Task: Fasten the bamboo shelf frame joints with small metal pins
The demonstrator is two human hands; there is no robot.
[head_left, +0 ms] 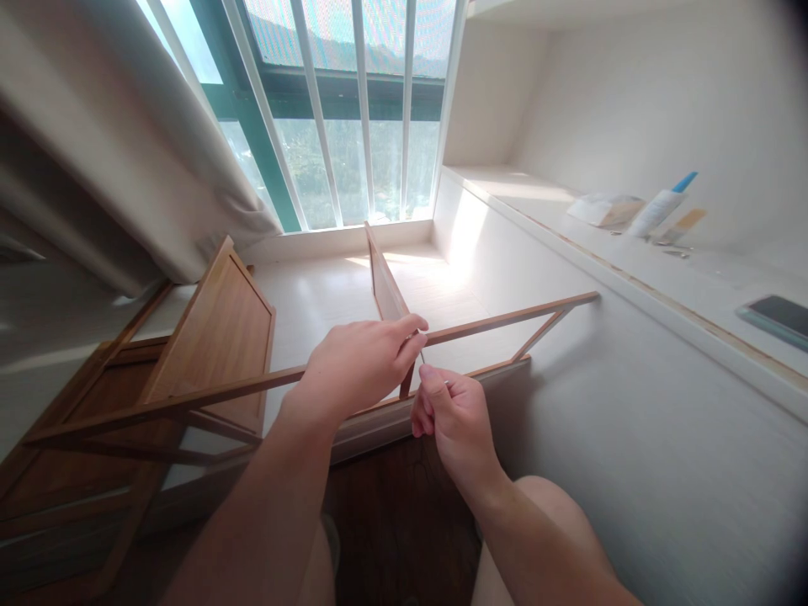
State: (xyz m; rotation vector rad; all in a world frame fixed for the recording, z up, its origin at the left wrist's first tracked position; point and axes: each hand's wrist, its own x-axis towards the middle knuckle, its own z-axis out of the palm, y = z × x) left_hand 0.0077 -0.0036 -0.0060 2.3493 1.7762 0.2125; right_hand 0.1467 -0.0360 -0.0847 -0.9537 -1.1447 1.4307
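My left hand (353,366) lies across a long wooden rail (505,321), its fingers closed over the rail where an upright panel (386,282) meets it. The thumb and forefinger come together beside the upper end of a thin metal rod (422,357) that looks like a hex key. Just below, my right hand (454,412) is closed, pinching the lower part of this rod between thumb and curled fingers. The rail belongs to a wooden frame with another panel (218,337) standing at the left. My fingers hide the rod's tip and the joint.
On the right, a white ledge (561,240) bears a white tube with a blue nozzle (660,210), a plastic packet (603,209), small bits and a phone (776,318). A barred window (353,126) is ahead, with a curtain (119,135) at left. Dark floor (397,513) lies below.
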